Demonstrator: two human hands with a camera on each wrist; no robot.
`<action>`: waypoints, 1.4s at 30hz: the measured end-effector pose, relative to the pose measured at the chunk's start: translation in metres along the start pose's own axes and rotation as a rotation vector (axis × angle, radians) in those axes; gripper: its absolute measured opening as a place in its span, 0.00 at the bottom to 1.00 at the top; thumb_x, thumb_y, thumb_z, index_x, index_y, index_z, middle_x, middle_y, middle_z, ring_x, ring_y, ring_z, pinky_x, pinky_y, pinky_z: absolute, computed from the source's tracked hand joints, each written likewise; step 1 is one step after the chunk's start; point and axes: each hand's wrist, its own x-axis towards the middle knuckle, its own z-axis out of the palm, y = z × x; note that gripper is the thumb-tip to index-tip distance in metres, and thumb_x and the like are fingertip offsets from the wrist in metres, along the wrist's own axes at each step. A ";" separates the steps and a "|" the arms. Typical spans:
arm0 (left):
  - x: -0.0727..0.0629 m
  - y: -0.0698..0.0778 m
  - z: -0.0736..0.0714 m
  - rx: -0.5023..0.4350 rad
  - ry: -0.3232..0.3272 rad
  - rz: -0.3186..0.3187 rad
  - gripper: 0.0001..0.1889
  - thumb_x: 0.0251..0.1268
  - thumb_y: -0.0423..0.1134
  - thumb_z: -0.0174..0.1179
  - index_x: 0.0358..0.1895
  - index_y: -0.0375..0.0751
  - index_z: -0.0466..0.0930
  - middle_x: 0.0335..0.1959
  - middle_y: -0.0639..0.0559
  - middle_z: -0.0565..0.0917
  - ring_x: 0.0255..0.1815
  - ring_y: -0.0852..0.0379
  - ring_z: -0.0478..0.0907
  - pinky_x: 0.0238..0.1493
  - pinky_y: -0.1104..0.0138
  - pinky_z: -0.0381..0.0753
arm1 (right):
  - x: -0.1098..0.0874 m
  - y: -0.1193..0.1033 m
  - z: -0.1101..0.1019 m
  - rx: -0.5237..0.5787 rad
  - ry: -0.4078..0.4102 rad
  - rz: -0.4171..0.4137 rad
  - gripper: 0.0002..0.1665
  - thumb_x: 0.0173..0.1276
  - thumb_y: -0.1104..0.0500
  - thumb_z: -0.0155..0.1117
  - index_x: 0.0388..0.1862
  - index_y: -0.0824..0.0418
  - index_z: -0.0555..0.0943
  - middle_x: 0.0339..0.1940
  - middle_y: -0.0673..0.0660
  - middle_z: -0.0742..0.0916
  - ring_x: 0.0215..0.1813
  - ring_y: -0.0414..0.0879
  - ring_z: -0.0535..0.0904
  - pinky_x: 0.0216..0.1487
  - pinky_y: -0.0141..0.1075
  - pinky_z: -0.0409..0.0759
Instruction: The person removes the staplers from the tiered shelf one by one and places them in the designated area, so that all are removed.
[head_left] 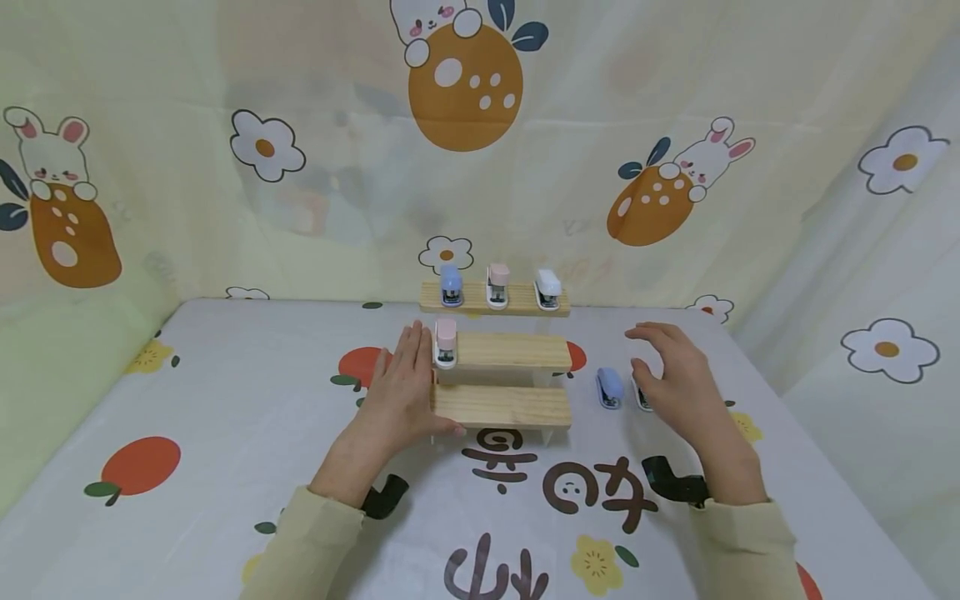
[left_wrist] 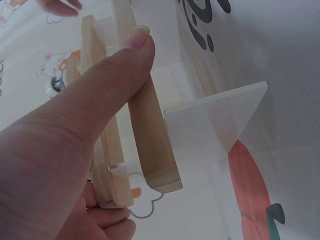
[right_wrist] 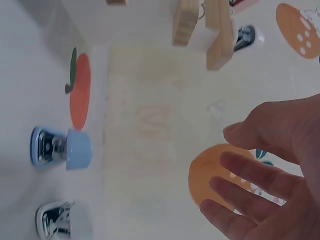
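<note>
My left hand (head_left: 401, 392) rests against the left end of a stepped wooden rack (head_left: 502, 407). Its fingers lie straight along that end, and the thumb touches the front edge of the lowest plank (left_wrist: 150, 130). A pink mini stapler (head_left: 446, 343) stands at the left of the middle plank, near the fingertips. Over the table at the right, my right hand (head_left: 678, 387) has thumb and index finger apart and holds nothing. Partly hidden below it is a white mini stapler (head_left: 642, 395); beside that stands a blue mini stapler (head_left: 610, 388). Both also show in the right wrist view.
On the back plank (head_left: 517, 300) stand a blue stapler (head_left: 451, 286), a pink stapler (head_left: 498, 287) and a white stapler (head_left: 548, 290). Clear supports (left_wrist: 215, 110) hold up the planks. A printed cloth (head_left: 225, 400) covers the table, and a patterned curtain (head_left: 337, 225) hangs behind.
</note>
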 end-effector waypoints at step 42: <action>0.000 -0.001 -0.001 0.008 -0.003 0.002 0.74 0.32 0.64 0.80 0.79 0.32 0.41 0.82 0.37 0.44 0.83 0.42 0.42 0.78 0.42 0.49 | 0.028 -0.107 0.054 0.228 0.011 -0.349 0.20 0.67 0.68 0.64 0.57 0.65 0.79 0.59 0.61 0.82 0.63 0.56 0.77 0.62 0.52 0.77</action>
